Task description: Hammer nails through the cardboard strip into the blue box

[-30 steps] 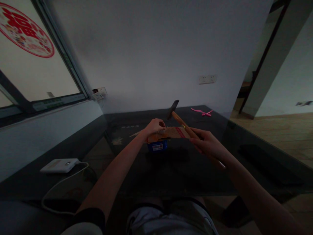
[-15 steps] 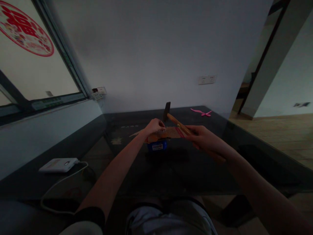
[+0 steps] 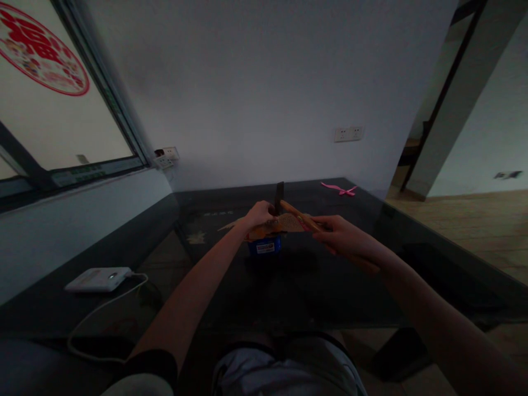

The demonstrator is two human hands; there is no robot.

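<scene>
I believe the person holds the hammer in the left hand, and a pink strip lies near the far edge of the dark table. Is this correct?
Not quite: the head view shows the hammer in the right hand, not the left. The pink strip does lie near the dark table's far edge.

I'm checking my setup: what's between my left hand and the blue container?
In the head view, a brown cardboard piece lies between your left hand and the blue container.
</scene>
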